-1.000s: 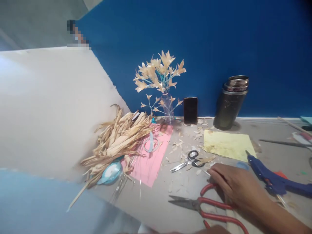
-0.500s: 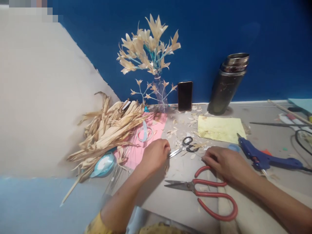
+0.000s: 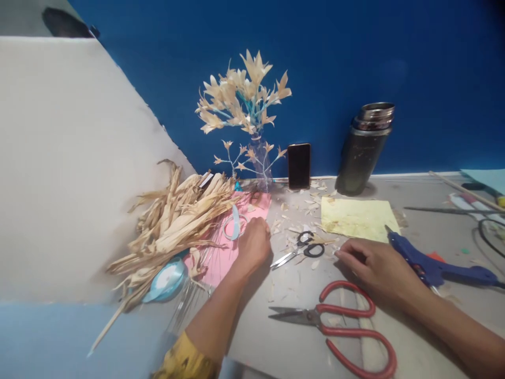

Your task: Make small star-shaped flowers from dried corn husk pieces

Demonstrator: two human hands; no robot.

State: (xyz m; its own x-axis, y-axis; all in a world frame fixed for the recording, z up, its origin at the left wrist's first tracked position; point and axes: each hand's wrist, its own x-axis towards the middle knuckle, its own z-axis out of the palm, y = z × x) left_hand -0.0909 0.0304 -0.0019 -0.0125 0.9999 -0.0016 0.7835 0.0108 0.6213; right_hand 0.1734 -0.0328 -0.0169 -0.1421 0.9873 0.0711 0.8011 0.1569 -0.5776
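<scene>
My left hand (image 3: 254, 245) is closed, fingers curled under, at the right edge of a pink sheet (image 3: 258, 202). Whatever it may hold is hidden. Thumb and fingertips of my right hand (image 3: 371, 263) are pressed together; a tiny pale bit shows at their tips, too small to name. Between the hands lie small scissors (image 3: 303, 250) with black handles, slightly spread. Nearer to me rest large red-handled shears (image 3: 319, 317), blades pointing left. A blue glue gun (image 3: 437, 263) lies just beyond my right wrist, its nozzle towards a yellow sheet (image 3: 357, 217).
Dried corn husks (image 3: 185, 210) are heaped at left, with a light-blue ribbon roll (image 3: 165, 279) and thin wires (image 3: 187, 305) in front. Husk flowers (image 3: 244, 95) stand in a clear bottle (image 3: 260, 163) by the wall. A phone (image 3: 299, 166) and dark flask (image 3: 365, 150) are behind; scraps litter the table.
The view has tilted, so everything sits lower. My left hand has drawn back slightly left from the small scissors, and my right hand has shifted a little right, off the red shears' handle.
</scene>
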